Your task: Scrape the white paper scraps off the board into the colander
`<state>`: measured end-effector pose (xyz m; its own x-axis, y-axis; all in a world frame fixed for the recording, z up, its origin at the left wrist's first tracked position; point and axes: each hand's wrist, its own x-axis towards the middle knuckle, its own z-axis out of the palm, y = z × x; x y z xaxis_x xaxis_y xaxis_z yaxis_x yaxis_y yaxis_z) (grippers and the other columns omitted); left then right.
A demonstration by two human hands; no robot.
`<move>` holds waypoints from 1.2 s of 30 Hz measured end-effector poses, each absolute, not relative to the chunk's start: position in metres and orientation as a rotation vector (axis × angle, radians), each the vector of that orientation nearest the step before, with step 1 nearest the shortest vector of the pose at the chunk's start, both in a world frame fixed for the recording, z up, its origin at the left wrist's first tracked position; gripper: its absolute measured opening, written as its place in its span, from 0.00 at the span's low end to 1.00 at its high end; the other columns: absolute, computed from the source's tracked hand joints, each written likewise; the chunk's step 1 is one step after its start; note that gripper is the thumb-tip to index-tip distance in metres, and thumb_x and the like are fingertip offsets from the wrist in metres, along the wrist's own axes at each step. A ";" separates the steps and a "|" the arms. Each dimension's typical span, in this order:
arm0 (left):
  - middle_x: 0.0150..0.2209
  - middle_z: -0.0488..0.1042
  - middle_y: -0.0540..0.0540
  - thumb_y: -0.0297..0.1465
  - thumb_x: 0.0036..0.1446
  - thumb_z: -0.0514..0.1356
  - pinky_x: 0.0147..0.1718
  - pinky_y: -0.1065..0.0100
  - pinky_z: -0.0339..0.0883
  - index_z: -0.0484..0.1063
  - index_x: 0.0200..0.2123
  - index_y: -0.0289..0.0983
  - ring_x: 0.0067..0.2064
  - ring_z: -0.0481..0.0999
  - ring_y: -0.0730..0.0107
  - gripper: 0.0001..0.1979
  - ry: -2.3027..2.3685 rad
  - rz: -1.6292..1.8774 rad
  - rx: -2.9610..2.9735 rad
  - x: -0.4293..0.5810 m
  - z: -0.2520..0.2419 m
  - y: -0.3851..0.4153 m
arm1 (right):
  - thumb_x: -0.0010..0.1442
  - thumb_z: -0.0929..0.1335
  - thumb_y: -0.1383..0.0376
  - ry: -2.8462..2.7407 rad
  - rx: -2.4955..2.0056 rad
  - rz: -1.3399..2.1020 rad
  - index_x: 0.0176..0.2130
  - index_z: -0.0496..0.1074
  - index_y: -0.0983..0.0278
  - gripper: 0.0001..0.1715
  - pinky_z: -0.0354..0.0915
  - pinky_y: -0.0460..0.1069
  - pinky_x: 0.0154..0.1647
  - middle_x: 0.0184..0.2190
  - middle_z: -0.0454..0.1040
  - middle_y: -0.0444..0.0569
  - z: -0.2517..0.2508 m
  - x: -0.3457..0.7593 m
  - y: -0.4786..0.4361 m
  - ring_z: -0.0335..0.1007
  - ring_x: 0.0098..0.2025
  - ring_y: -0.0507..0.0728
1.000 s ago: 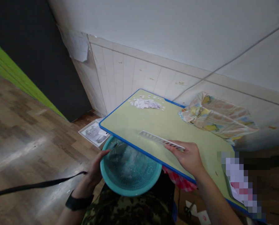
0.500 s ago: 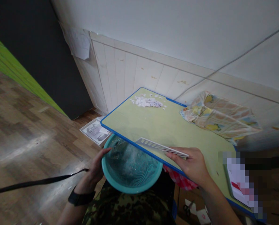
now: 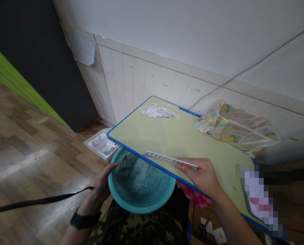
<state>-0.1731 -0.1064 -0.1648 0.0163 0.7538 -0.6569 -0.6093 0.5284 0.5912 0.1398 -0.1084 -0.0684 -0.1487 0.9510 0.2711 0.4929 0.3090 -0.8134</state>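
My left hand (image 3: 103, 182) is closed on the left rim of a teal plastic colander (image 3: 141, 208), its thumb over the edge. The colander sits at my lap, partly under the front edge of a pale green table (image 3: 131, 136) with blue edging. Inside it lies some whitish, see-through material (image 3: 140, 175), too blurred to name. My right hand (image 3: 201, 173) grips one end of a white slotted plastic strip (image 3: 164, 158). The strip is held low along the front edge of the table, its far end above the colander.
A heap of small white paper scraps (image 3: 161, 112) lies at the table's back left. Patterned cloth (image 3: 233, 127) hangs over the back right edge, near a pixelated object (image 3: 259, 197). Below are an open box (image 3: 101, 144), red checked cloth (image 3: 195, 197) and scissors (image 3: 204, 227).
My right hand has moved slightly left with the slotted strip, which now shows more edge-on. My left hand stays on the colander's rim. The whole view has shifted a little.
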 end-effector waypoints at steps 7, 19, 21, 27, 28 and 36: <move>0.30 0.80 0.36 0.26 0.63 0.56 0.33 0.60 0.78 0.78 0.33 0.28 0.27 0.80 0.58 0.11 1.128 1.065 0.156 -0.174 -0.165 -0.108 | 0.55 0.75 0.54 -1.568 -1.451 0.486 0.40 0.84 0.62 0.17 0.74 0.52 0.35 0.36 0.84 0.51 -0.069 0.172 -0.049 0.81 0.35 0.62; 0.29 0.80 0.35 0.26 0.63 0.56 0.33 0.60 0.78 0.79 0.30 0.26 0.27 0.80 0.58 0.14 1.154 1.049 0.156 -0.174 -0.166 -0.107 | 0.51 0.74 0.49 -1.663 -1.469 0.546 0.36 0.83 0.67 0.24 0.65 0.48 0.25 0.25 0.81 0.49 -0.085 0.191 -0.011 0.73 0.25 0.57; 0.30 0.80 0.34 0.26 0.64 0.56 0.33 0.60 0.78 0.79 0.30 0.26 0.27 0.80 0.57 0.14 1.149 1.055 0.143 -0.174 -0.166 -0.106 | 0.52 0.75 0.50 -1.633 -1.455 0.552 0.36 0.83 0.67 0.23 0.66 0.49 0.27 0.27 0.81 0.50 -0.086 0.193 -0.011 0.74 0.27 0.57; 0.30 0.80 0.36 0.25 0.64 0.55 0.34 0.59 0.79 0.78 0.31 0.28 0.27 0.80 0.59 0.13 1.156 1.074 0.170 -0.171 -0.165 -0.107 | 0.52 0.74 0.49 -1.665 -1.440 0.548 0.37 0.83 0.67 0.24 0.67 0.49 0.29 0.30 0.83 0.50 -0.089 0.192 -0.003 0.75 0.28 0.58; 0.29 0.80 0.36 0.25 0.64 0.55 0.33 0.60 0.79 0.78 0.31 0.28 0.27 0.80 0.59 0.13 1.163 1.075 0.173 -0.171 -0.165 -0.107 | 0.52 0.74 0.49 -1.682 -1.434 0.558 0.37 0.83 0.66 0.23 0.67 0.49 0.29 0.30 0.83 0.50 -0.088 0.191 -0.004 0.76 0.28 0.58; 0.29 0.80 0.36 0.25 0.64 0.55 0.31 0.60 0.78 0.78 0.31 0.27 0.27 0.79 0.57 0.13 1.168 1.067 0.165 -0.169 -0.162 -0.108 | 0.53 0.74 0.52 -1.649 -1.402 0.549 0.38 0.83 0.65 0.21 0.69 0.50 0.31 0.32 0.84 0.50 -0.085 0.183 0.000 0.79 0.31 0.60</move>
